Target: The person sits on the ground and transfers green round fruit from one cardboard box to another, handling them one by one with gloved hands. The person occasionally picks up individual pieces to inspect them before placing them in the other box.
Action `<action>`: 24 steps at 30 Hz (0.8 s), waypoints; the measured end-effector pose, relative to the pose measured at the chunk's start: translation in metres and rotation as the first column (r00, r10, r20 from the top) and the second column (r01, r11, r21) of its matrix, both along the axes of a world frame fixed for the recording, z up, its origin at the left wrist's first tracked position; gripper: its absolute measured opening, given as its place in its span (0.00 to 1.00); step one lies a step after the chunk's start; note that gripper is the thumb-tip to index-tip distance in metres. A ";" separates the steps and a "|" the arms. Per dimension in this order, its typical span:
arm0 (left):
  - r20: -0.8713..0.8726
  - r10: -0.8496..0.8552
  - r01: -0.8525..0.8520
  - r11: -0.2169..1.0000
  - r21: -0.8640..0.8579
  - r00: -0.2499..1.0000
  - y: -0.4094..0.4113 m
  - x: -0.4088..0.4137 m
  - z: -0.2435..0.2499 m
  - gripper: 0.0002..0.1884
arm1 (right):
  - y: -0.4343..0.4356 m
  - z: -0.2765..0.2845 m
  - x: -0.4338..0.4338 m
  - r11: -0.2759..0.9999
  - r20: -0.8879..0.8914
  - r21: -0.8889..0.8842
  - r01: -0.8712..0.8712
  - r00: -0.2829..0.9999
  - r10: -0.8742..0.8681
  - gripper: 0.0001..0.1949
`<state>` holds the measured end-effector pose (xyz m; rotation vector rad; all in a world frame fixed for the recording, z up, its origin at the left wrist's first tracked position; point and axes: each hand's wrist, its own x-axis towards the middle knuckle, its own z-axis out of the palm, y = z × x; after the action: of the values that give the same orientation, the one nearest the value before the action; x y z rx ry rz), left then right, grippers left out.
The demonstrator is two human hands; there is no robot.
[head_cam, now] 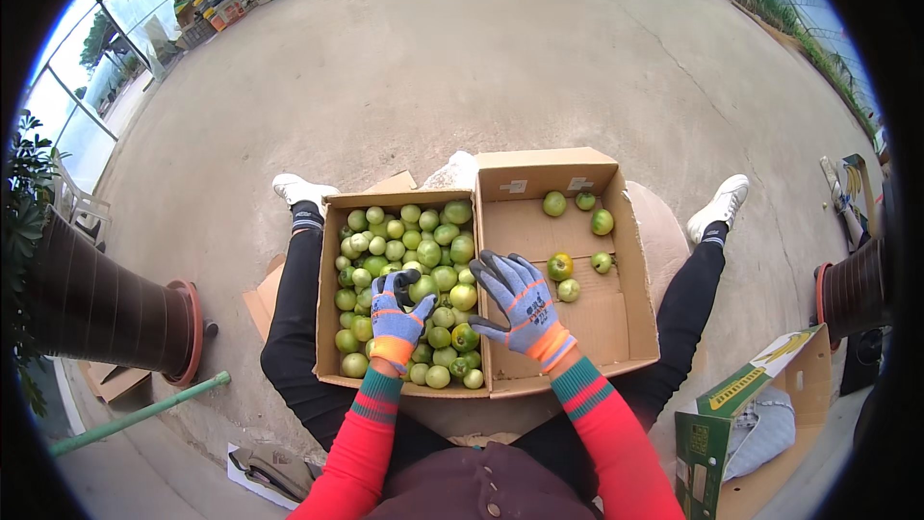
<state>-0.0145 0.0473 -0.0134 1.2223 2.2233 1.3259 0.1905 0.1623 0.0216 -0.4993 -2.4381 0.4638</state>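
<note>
A cardboard box [323,325] full of green tomatoes stands between my legs on the left. My gloved left hand [397,314] is over it, thumb and fingers curled around a green tomato [422,288]. Against its right side stands a second cardboard box [588,332] with several tomatoes spread on its bottom. One of these, a tomato [559,266], is partly orange. My gloved right hand [521,307] hovers above the walls where the boxes meet, fingers apart and nothing in them. In the left box, below the hands, lies a tomato with an orange patch [465,337].
A large brown plant pot [108,296] stands at left, near a green pole [144,412]. On the right are a green printed carton [751,404] holding cloth and another pot [855,289]. Concrete floor [462,50] stretches ahead; stacked crates [227,11] stand far left.
</note>
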 end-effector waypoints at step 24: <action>-0.676 -0.196 -0.385 0.696 -0.606 0.711 0.027 -0.027 0.000 0.39 | 0.018 -0.041 0.009 0.906 0.014 0.020 0.422 0.906 -0.423 0.35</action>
<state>-0.0413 0.0745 -0.0136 1.3850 2.8907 -0.2004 0.1994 0.1801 -0.0191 -1.0010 -2.2563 0.2529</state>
